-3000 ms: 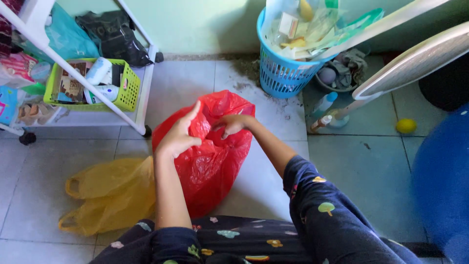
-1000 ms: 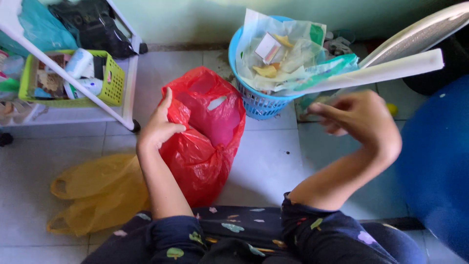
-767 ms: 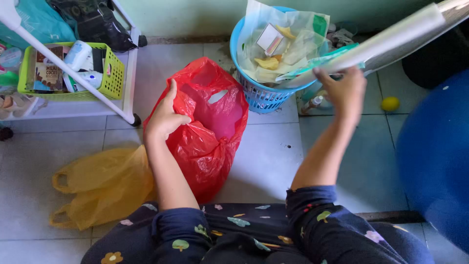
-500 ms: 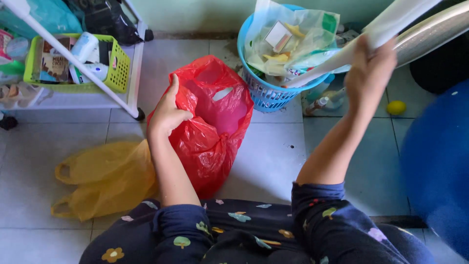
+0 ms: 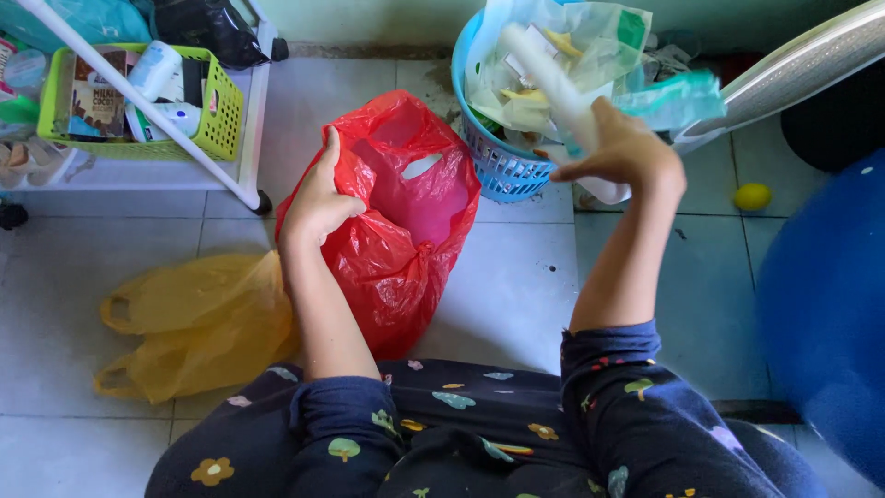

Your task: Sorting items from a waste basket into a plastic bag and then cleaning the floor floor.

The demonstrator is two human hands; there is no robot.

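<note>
A red plastic bag (image 5: 401, 231) stands open on the tiled floor in front of my knees. My left hand (image 5: 320, 195) grips its left rim and holds the mouth open. My right hand (image 5: 619, 148) is raised to the right of the bag and is closed around a long white rolled tube (image 5: 551, 85), which is blurred. The tube slants up and left over a blue laundry-style basket (image 5: 498, 168) stuffed with clear plastic wrappers and packaging.
A yellow plastic bag (image 5: 189, 323) lies flat at the left. A white wheeled rack (image 5: 247, 111) holds a green basket (image 5: 221, 120) of bottles and boxes. A large blue ball (image 5: 820, 295) fills the right side, with a small yellow ball (image 5: 752, 195) near it.
My right hand left the red bag, reached up right, took the white tube and swung it left over the blue basket. My left hand kept hold of the bag rim.
</note>
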